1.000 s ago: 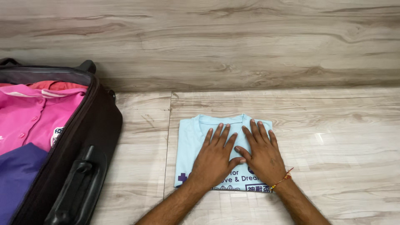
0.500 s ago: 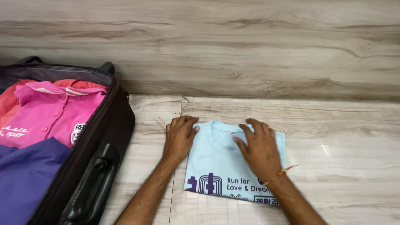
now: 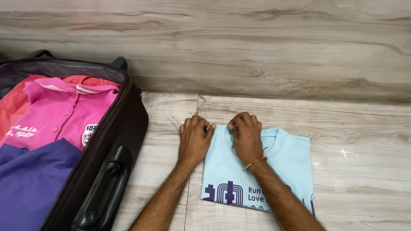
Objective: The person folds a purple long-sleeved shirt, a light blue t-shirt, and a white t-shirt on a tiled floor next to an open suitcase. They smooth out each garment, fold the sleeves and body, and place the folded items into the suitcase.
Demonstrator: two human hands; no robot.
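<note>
Both of our hands have come together at the far left corner of the folded light-blue T-shirt [image 3: 274,164]; half a second ago our right hand [image 3: 246,136] lay spread across the shirt's middle, and now it sits curled beside our left hand [image 3: 195,139]. We see the fingers of each hand bent under into a loose fist at the shirt's top-left edge, pinching or pressing the cloth there, though we cannot tell how much fabric is actually caught between them. A thin red-and-orange thread band [image 3: 256,161] circles our right wrist. We find the shirt folded into a neat rectangle, collar toward the wall, with dark purple printing along its near edge, partly covered by our right forearm. It lies flat on a pale wood-grain floor [image 3: 355,128] with visible plank seams, just in front of a wall panel [image 3: 257,47] of similar grey-brown wood pattern. To our left, well apart from the shirt, an open black suitcase [image 3: 124,141] rests on the floor, its handle facing us; inside we see a pink polo shirt [image 3: 60,115], a coral garment [image 3: 15,105] beneath it and a purple garment [image 3: 30,179] nearest us.
</note>
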